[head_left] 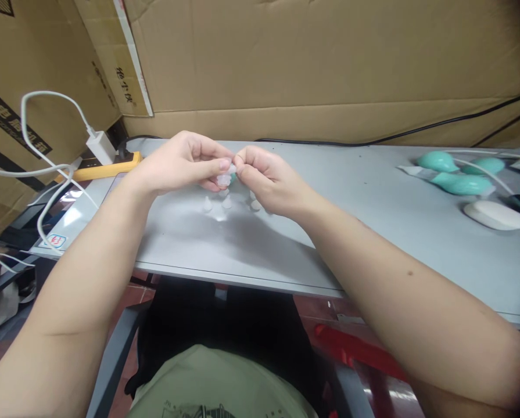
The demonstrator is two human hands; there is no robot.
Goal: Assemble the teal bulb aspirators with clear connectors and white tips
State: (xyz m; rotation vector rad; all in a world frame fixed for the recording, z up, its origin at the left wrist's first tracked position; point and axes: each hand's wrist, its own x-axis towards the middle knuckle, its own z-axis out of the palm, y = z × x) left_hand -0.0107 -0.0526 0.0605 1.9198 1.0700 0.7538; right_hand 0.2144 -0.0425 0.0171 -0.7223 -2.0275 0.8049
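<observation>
Above the desk, my left hand has its thumb and fingers closed around small translucent white plastic pieces. My right hand meets it fingertip to fingertip, thumb and forefinger pinched at the edge of the same cluster. How many pieces are held, and what the right fingertips grip, is hard to make out. A bit of teal shows behind the fingers. Beneath the hands, several small white cone-shaped tips stand on the grey desk; my right hand partly hides some of them.
Several teal bulbs lie on the right, near a white computer mouse and cables. At the left stand a yellow power strip and a white charger with a looping cable. Cardboard walls the back edge.
</observation>
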